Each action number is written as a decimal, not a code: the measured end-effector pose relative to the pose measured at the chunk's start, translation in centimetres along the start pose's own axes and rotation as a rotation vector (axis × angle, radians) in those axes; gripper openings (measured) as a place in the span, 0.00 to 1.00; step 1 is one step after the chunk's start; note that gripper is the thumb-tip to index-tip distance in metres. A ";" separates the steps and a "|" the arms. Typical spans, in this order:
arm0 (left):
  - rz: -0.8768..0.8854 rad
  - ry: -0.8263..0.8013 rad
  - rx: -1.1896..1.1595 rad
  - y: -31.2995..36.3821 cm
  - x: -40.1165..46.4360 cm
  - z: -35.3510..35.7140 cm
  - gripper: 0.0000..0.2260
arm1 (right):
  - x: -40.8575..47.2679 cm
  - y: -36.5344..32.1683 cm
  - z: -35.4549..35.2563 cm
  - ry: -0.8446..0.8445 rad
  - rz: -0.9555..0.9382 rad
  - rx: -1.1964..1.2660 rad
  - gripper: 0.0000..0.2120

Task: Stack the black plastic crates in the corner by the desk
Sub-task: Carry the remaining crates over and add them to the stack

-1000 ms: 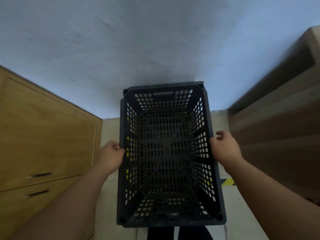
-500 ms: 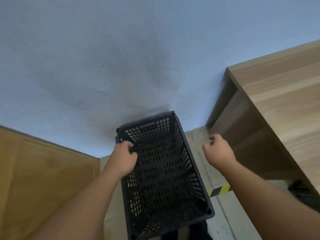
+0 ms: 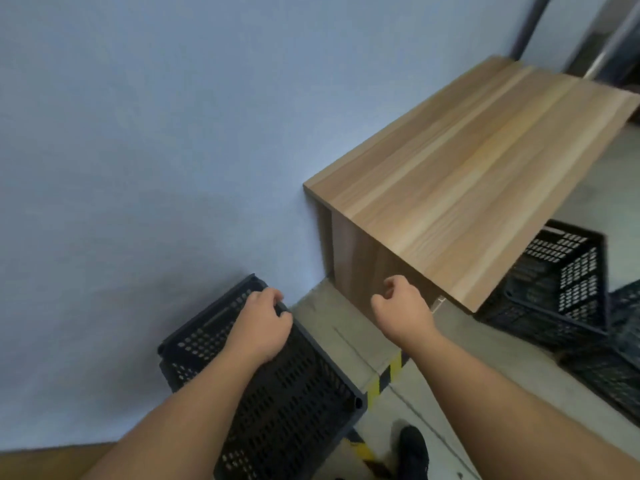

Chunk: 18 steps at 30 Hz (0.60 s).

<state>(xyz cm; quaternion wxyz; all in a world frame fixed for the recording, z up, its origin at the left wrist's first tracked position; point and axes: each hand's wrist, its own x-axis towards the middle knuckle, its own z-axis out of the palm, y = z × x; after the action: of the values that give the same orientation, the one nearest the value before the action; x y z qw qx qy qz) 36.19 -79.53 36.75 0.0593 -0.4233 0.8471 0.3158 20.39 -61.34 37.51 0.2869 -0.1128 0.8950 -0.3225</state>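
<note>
A black perforated plastic crate (image 3: 298, 400) stands on the floor against the blue wall, left of the wooden desk (image 3: 460, 188). My left hand (image 3: 261, 327) rests on the crate's far rim with its fingers curled over the edge. My right hand (image 3: 401, 306) hangs in the air between the crate and the desk's side panel, fingers loosely curled, holding nothing. A second black crate (image 3: 561, 282) sits on the floor partly under the desk's near edge, and part of a third crate (image 3: 613, 368) shows at the right border.
The blue wall (image 3: 145, 161) fills the left and back. Yellow-black tape (image 3: 384, 379) runs across the grey floor by the crate. My black shoe (image 3: 412, 448) is at the bottom. A wooden cabinet edge (image 3: 52, 459) shows bottom left.
My view has swung right, bringing the desk top and the other crates into sight. My right hand has let go of the crate and moved off it; my left hand has slid to the far rim.
</note>
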 end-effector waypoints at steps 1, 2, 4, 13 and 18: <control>0.031 -0.015 0.003 1.5 -0.3 0.4 0.19 | -0.6 0.7 -1.3 0.030 0.018 0.016 0.26; 0.062 -0.033 0.008 2.9 -0.6 1.1 0.19 | -1.2 1.5 -2.7 0.061 0.038 0.031 0.26; 0.111 -0.079 0.022 5.7 -1.4 2.5 0.19 | -2.3 3.5 -5.4 0.124 0.078 0.068 0.26; 0.345 -0.198 0.073 21.3 -5.1 10.0 0.20 | -5.7 15.7 -18.0 0.354 0.265 0.182 0.24; 0.460 -0.264 0.128 30.1 -8.9 16.2 0.20 | -8.5 23.4 -24.4 0.438 0.368 0.261 0.23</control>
<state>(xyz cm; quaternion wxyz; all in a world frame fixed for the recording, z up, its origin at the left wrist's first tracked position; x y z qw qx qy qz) 16.45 -50.76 41.77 0.1225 -0.1702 0.9243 0.3190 12.52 -27.63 41.55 0.1529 0.1613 0.8918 -0.3941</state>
